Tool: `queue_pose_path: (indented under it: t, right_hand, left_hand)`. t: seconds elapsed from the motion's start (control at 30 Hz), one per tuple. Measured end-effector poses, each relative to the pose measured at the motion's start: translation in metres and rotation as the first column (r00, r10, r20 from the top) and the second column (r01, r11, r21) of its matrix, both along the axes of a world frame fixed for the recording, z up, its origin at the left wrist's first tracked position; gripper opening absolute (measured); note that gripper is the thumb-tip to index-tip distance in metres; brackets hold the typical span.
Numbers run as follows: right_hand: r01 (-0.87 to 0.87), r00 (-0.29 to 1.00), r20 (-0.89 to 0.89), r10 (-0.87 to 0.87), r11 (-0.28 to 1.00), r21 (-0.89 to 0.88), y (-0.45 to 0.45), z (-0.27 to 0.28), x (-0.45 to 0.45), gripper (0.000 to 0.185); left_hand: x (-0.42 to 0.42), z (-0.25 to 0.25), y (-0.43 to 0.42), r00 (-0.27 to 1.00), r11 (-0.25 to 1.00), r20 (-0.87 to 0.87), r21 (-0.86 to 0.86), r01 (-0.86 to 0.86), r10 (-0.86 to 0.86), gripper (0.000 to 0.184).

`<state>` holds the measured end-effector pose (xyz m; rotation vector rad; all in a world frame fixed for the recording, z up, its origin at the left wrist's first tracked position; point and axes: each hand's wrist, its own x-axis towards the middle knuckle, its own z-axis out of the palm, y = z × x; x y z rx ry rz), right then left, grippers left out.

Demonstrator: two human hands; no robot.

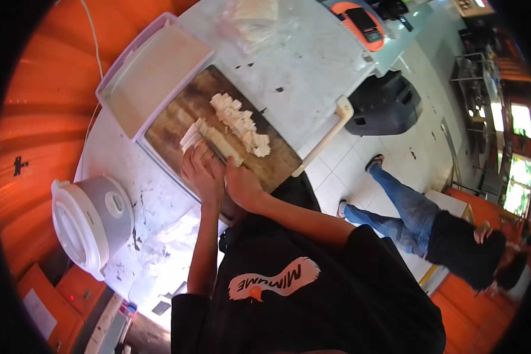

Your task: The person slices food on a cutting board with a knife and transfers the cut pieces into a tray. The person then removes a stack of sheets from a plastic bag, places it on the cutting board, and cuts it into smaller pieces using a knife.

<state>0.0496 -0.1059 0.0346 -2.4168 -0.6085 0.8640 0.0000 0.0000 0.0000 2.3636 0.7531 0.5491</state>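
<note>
On a dark wooden cutting board (283,154) lie pale food strips (191,137), a flat pale piece (220,140) and a row of small cut pieces (242,125). My left hand (204,176) has its fingers bent and pressed together over the near end of the strips. A knife (214,148) crosses between the strips and the flat piece, its blade partly hidden. My right hand (242,187) is closed round the knife's handle, close beside my left hand. The fingers of my right hand are mostly hidden.
A lilac-rimmed tray (159,71) touches the board's far left side. A rice cooker (91,221) stands at left, plastic bags (251,23) at the far edge. A white handle (327,137) and black chair (386,106) are at right. Another person (448,239) stands beyond.
</note>
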Motion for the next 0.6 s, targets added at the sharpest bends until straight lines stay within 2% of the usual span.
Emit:
queue_pose_path:
  t: [0.07, 0.1, 0.17, 0.2, 0.27, 0.47, 0.6]
  right_hand:
    - [-0.002, 0.993, 0.120, -0.007, 0.998, 0.068, 0.009, -0.020, 0.006, 0.023]
    - [0.022, 0.991, 0.127, -0.033, 0.996, 0.087, -0.002, -0.005, -0.020, 0.023]
    - [-0.022, 0.991, 0.133, 0.009, 0.995, 0.101, -0.008, -0.014, -0.018, 0.021]
    - [-0.005, 0.984, 0.177, -0.012, 0.995, 0.095, -0.009, -0.017, -0.012, 0.021]
    - [-0.024, 0.987, 0.163, 0.005, 0.993, 0.113, -0.008, -0.019, -0.010, 0.021]
    - [-0.027, 0.985, 0.174, 0.005, 0.992, 0.126, -0.007, -0.011, -0.010, 0.019]
    - [-0.021, 0.985, 0.171, 0.002, 0.994, 0.107, -0.005, -0.012, -0.011, 0.018]
  left_hand:
    - [0.007, -0.025, 0.001, 0.995, 0.980, -0.007, 0.170, -0.099, 0.101, 0.049]
    - [-0.020, -0.008, -0.010, 0.997, 0.979, 0.003, 0.188, -0.076, 0.077, 0.049]
    - [-0.016, -0.022, -0.010, 0.997, 0.974, -0.051, 0.222, -0.052, 0.065, 0.046]
    - [-0.008, -0.027, -0.011, 0.999, 0.976, -0.006, 0.215, -0.041, 0.043, 0.046]
    - [-0.006, -0.031, -0.011, 0.987, 0.969, -0.114, 0.230, -0.088, 0.117, 0.046]
    - [-0.005, -0.027, -0.013, 0.991, 0.964, -0.090, 0.255, -0.070, 0.096, 0.045]
    - [-0.009, -0.028, -0.015, 0.985, 0.966, -0.138, 0.250, -0.062, 0.099, 0.046]
